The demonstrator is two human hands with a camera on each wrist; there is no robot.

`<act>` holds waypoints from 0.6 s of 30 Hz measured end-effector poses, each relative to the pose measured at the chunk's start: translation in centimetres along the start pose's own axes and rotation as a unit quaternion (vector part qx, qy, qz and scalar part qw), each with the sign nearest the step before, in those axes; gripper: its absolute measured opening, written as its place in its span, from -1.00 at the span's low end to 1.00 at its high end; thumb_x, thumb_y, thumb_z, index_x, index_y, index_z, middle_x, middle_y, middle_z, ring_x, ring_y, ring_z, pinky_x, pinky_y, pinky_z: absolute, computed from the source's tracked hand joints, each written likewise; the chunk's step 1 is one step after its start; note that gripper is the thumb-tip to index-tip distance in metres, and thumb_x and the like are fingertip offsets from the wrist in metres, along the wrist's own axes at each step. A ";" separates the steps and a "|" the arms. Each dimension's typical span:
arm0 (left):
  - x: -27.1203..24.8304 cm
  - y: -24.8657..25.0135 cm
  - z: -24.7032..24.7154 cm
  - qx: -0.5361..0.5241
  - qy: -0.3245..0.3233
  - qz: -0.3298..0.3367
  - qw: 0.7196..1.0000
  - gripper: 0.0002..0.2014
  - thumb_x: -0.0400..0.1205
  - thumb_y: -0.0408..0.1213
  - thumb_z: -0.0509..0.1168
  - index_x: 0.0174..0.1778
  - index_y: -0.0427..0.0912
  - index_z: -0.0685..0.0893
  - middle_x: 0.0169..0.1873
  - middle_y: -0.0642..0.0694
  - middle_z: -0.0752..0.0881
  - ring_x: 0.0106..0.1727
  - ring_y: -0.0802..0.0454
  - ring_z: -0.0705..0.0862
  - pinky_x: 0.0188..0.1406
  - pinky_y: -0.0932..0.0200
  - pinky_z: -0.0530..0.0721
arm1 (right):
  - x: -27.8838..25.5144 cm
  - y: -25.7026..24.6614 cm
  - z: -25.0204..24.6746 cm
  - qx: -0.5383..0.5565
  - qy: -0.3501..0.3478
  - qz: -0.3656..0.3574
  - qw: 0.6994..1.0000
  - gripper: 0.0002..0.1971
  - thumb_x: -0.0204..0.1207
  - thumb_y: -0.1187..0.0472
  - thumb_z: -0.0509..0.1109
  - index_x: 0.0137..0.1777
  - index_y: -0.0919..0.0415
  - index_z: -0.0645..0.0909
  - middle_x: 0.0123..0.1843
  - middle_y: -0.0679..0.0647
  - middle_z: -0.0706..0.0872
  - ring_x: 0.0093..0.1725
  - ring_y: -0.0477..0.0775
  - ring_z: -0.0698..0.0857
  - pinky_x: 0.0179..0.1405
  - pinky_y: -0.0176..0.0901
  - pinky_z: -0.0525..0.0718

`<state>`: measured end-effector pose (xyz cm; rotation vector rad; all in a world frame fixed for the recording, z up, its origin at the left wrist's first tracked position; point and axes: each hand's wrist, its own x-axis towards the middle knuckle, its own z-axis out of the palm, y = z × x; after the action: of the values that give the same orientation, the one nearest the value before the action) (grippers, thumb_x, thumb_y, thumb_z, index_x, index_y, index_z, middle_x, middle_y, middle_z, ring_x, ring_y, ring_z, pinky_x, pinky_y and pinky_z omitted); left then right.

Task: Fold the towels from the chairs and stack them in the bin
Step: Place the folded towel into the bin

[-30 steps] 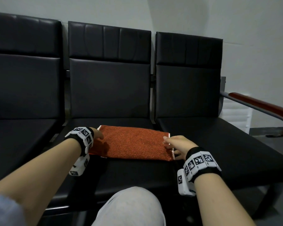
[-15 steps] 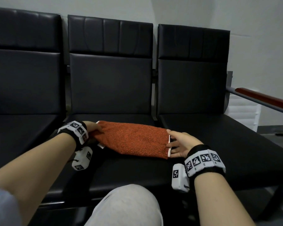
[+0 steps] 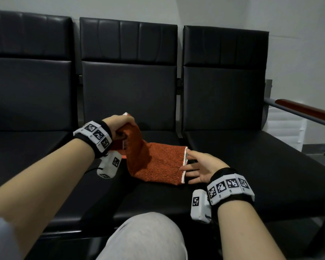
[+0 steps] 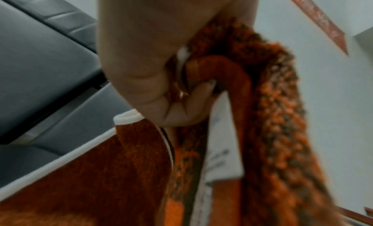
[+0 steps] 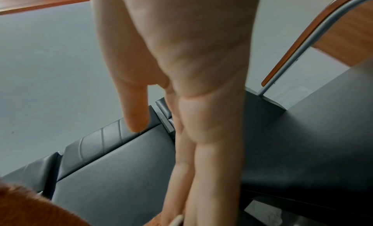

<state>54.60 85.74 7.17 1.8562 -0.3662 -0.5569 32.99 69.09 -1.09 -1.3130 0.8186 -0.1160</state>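
Note:
An orange towel (image 3: pixel 158 164) with a white hem lies folded on the middle black chair seat (image 3: pixel 150 196). My left hand (image 3: pixel 123 125) grips the towel's left end and holds it raised above the seat, so the cloth slopes down to the right. In the left wrist view its fingers (image 4: pixel 181 104) curl round the bunched towel (image 4: pixel 272 117). My right hand (image 3: pixel 186 162) is open with straight fingers touching the towel's right hem. The right wrist view shows those fingertips (image 5: pixel 177 213) at the white edge and a bit of towel (image 5: pixel 30 210). No bin is in view.
Three black padded chairs stand in a row against a pale wall. A metal armrest with a wooden top (image 3: pixel 308 111) borders the right chair, with a white ribbed object (image 3: pixel 281 128) behind it. My grey-trousered knee (image 3: pixel 144 239) is at the front edge.
My left hand has lifted the towel's left end off the seat and moved it up and to the right. My right hand stayed at the right hem, fingers now spread.

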 end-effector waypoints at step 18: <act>-0.7 1.3 13.7 0.295 -0.183 0.083 0.934 -0.67 0.54 -0.07 0.37 0.16 -0.15 0.67 0.05 -0.10 0.70 0.08 -0.05 0.68 0.18 0.06 0.68 | -0.3 0.2 -0.7 0.018 0.003 -0.003 1.000 -0.57 0.65 -0.12 0.25 0.37 0.14 0.48 0.20 0.29 0.67 0.34 0.43 0.59 0.34 0.43 0.44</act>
<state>46.65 74.82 4.69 2.2577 -1.0216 -0.7303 32.23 68.74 -1.12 -1.2817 0.8142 -0.1377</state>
